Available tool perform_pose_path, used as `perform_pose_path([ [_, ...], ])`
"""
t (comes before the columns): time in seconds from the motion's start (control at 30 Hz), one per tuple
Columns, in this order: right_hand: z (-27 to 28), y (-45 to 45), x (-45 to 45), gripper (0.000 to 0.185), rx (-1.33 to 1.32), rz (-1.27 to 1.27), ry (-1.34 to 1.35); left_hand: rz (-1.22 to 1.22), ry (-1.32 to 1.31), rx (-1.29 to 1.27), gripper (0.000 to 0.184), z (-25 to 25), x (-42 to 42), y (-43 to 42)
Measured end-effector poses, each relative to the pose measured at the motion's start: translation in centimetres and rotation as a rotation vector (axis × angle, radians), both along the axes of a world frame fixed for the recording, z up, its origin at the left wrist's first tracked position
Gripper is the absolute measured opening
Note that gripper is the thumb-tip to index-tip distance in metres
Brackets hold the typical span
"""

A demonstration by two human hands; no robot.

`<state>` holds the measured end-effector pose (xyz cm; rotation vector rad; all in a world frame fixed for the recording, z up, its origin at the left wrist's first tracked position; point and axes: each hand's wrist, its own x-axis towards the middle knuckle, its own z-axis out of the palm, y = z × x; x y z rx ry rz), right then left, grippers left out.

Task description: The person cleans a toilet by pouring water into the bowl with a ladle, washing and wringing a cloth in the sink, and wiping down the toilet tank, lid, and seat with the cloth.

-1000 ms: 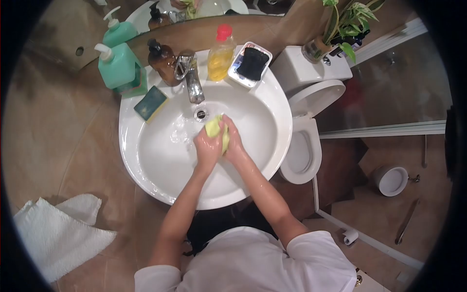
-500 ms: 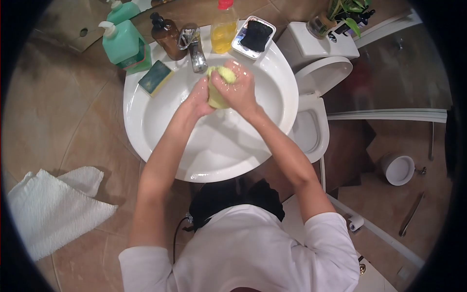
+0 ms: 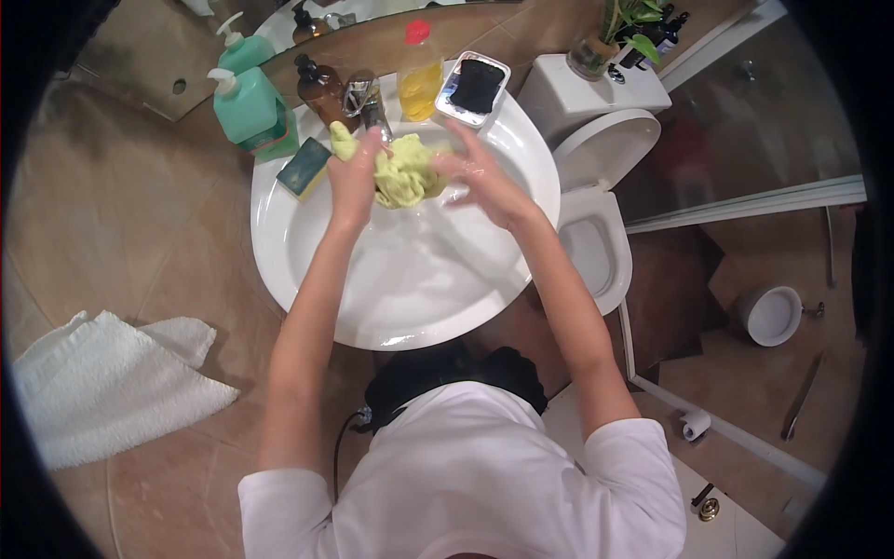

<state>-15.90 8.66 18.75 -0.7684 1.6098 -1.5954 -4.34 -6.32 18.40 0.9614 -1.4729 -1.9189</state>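
Note:
A crumpled yellow-green cloth (image 3: 404, 173) is loosely spread between my hands over the white sink (image 3: 400, 298), just in front of the metal faucet (image 3: 375, 116). My left hand (image 3: 354, 179) is closed on the left part of the cloth, and a bit of it sticks out beyond the fingers. My right hand (image 3: 480, 177) has its fingers apart at the cloth's right edge, somewhat blurred by motion. The drain is hidden behind the cloth and hands.
Around the sink's back rim stand a green pump bottle (image 3: 250, 112), a sponge (image 3: 304, 170), a brown bottle (image 3: 321, 90), a yellow soap bottle (image 3: 420, 86) and a tray with a black sponge (image 3: 477, 87). Right is a toilet (image 3: 596, 247); lower left, a white towel (image 3: 121, 391).
The cloth was bunched up and squeezed between both hands; now it is loosened and wider. My hands have moved apart, and the right one has opened.

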Motion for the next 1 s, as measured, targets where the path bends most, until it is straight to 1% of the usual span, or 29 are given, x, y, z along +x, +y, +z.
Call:
perform_pose_path([
  [0.03,0.5,0.5,-0.1,0.057,0.036,0.153,-0.860,-0.011,0.002,-0.001,0.022,-0.3,-0.2,0.7],
  [0.07,-0.1,0.2,0.3,0.067,-0.043,0.145,-1.059,-0.078,0.027,-0.384,0.020,-0.2,-0.6,2.0],
  [0.1,-0.5,-0.5,0.9,0.067,-0.051,0.137,-1.059,-0.144,0.058,-0.767,0.017,0.0,-1.2,3.4],
  [0.13,-0.9,-1.6,1.1,0.064,-0.115,0.020,-0.985,-0.113,0.201,-0.886,0.013,0.2,-2.2,5.3],
  [0.17,-1.1,-2.2,1.0,0.063,-0.175,-0.095,-0.913,-0.119,0.202,-0.885,0.013,0.4,-3.2,6.1],
  [0.2,-0.6,-2.5,0.6,0.043,-0.341,-0.199,-0.986,-0.022,0.286,-0.840,0.012,0.6,-4.4,6.4],
  [0.23,-0.1,-2.8,0.2,0.043,-0.340,-0.202,-0.987,0.079,0.371,-0.792,0.012,0.9,-5.3,6.7],
  [0.27,0.3,-3.2,-0.1,0.035,-0.297,-0.414,-0.596,0.142,0.253,-0.329,0.013,1.6,-5.8,7.3],
  [0.3,0.6,-3.4,-0.3,0.029,-0.241,-0.609,-0.198,0.137,0.249,-0.324,0.013,1.3,-6.3,7.4],
  [0.33,0.9,-3.4,-0.6,0.020,-0.257,-0.652,-0.098,0.218,0.384,0.055,0.015,1.3,-7.2,7.2],
  [0.37,0.7,-3.3,-0.8,0.020,-0.252,-0.657,-0.096,0.296,0.510,0.439,0.017,0.9,-8.2,7.0],
  [0.4,0.4,-3.2,-1.0,0.019,-0.155,-0.728,0.344,0.243,0.550,0.577,0.020,0.3,-8.5,6.6],
  [0.43,0.1,-3.2,-1.3,0.018,-0.050,-0.774,0.784,0.239,0.547,0.581,0.020,-0.4,-8.8,6.2],
  [0.47,0.2,-3.3,-1.6,0.016,-0.113,-0.775,0.926,0.144,0.588,0.716,0.022,-0.3,-8.9,6.0],
  [0.5,0.3,-3.1,-1.7,0.016,-0.109,-0.778,0.924,0.049,0.626,0.849,0.026,-0.2,-8.8,6.0],
  [0.53,0.4,-3.0,-1.9,0.017,-0.102,-0.737,1.059,-0.014,0.610,0.886,0.033,-0.2,-8.8,6.2],
  [0.57,0.6,-2.8,-1.9,0.018,-0.094,-0.691,1.191,-0.012,0.602,0.886,0.033,-0.9,-9.0,6.2],
  [0.6,0.8,-2.7,-2.0,0.019,-0.111,-0.683,1.278,-0.060,0.595,0.821,0.034,-1.6,-9.3,6.1],
  [0.63,0.9,-2.3,-1.9,0.019,-0.105,-0.685,1.272,-0.109,0.587,0.758,0.035,-2.3,-9.5,6.1],
  [0.7,1.1,-1.6,-2.0,0.019,-0.081,-0.463,1.459,-0.102,0.593,0.792,0.033,-6.8,-9.4,6.3],
  [0.73,1.1,-1.4,-1.7,0.019,-0.079,-0.463,1.459,-0.095,0.603,0.820,0.031,-9.7,-9.2,6.3],
  [0.77,1.0,-0.9,-1.1,0.021,-0.078,-0.353,1.475,-0.083,0.581,0.841,0.031,-11.6,-8.9,6.5],
  [0.8,0.8,-0.4,-0.5,0.022,-0.076,-0.245,1.489,-0.070,0.528,0.849,0.030,-12.5,-8.0,6.6],
  [0.83,0.4,-0.2,0.4,0.023,-0.054,-0.197,1.509,-0.063,0.475,0.857,0.030,-13.1,-7.0,6.6],
  [0.87,-0.5,-0.2,1.5,0.023,-0.029,-0.155,1.529,-0.059,0.424,0.855,0.030,-13.2,-5.8,6.5],
  [0.93,-2.9,-0.4,3.6,0.024,-0.120,-0.060,1.385,-0.063,0.325,0.827,0.030,-12.8,-3.1,6.1],
  [0.97,-5.0,-0.8,5.0,0.025,-0.071,-0.012,1.316,-0.076,0.270,0.809,0.029,-12.4,-1.8,5.9],
  [1.0,-6.7,-1.2,6.4,0.024,-0.135,-0.009,1.337,-0.095,0.218,0.787,0.029,-11.7,-0.7,5.7],
])
